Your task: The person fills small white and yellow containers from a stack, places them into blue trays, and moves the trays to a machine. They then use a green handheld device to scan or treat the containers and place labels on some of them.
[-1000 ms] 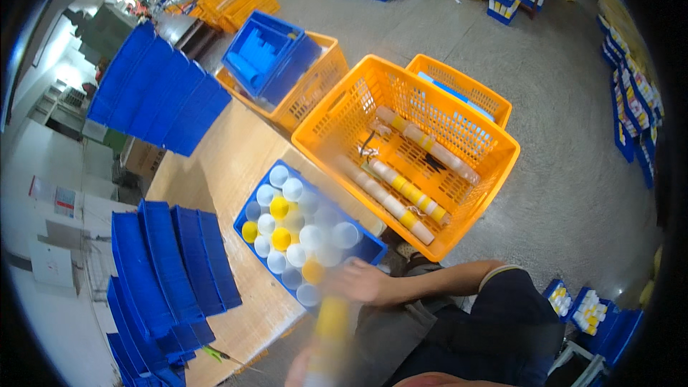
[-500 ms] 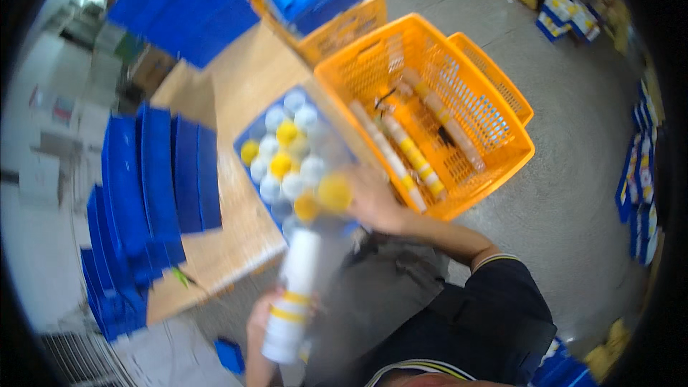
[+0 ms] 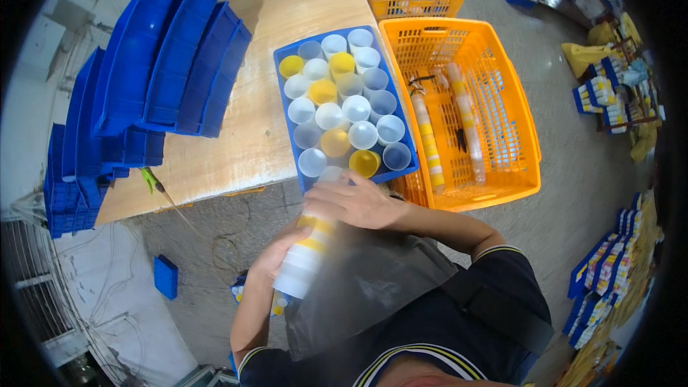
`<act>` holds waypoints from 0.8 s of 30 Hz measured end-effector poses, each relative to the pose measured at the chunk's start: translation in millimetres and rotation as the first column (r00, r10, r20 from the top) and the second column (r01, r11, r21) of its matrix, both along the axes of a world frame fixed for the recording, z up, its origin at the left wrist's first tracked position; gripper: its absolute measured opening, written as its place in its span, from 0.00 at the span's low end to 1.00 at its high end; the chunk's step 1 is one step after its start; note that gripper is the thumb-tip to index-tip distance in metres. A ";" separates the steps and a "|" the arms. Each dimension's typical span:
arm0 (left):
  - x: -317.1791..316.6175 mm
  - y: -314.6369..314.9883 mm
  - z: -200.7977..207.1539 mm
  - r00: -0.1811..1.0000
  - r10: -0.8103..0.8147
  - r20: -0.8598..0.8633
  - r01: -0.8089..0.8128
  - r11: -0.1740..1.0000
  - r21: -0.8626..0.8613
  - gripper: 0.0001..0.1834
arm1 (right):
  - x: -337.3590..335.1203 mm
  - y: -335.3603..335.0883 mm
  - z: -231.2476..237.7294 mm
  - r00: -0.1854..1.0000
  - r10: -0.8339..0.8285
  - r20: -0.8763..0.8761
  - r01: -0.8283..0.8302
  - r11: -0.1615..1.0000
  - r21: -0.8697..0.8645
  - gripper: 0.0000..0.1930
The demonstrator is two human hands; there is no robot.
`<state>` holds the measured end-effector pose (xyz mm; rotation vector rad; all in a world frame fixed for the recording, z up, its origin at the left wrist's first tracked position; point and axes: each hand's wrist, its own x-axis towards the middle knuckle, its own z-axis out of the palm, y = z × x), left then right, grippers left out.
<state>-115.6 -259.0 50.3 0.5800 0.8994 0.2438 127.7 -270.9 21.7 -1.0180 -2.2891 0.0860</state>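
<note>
- From my remote view, the left hand (image 3: 276, 251) grips the nested cup stack (image 3: 308, 247), just beside the blue tray (image 3: 307, 182).
- My right hand (image 3: 358, 204) has moved onto its upper end; grip unclear.
- The yellow cup (image 3: 364, 164) now stands traywise: one more placed.
</note>
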 end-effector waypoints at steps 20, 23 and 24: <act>-75.5 27.9 6.7 0.997 -0.051 0.058 0.051 0.999 0.001 0.50 | -27.2 38.4 6.2 0.950 -0.305 -0.065 0.283 0.931 -0.229 0.31; -98.2 30.0 4.9 0.962 0.103 0.254 -0.093 0.994 -0.052 0.46 | -20.6 50.6 -23.8 0.691 -0.560 -0.457 0.085 0.690 -0.719 0.30; -101.2 29.2 0.9 0.957 0.215 0.194 -0.208 0.977 -0.056 0.39 | -21.7 52.5 -33.3 0.549 -0.656 -0.518 -0.112 0.556 -0.823 0.30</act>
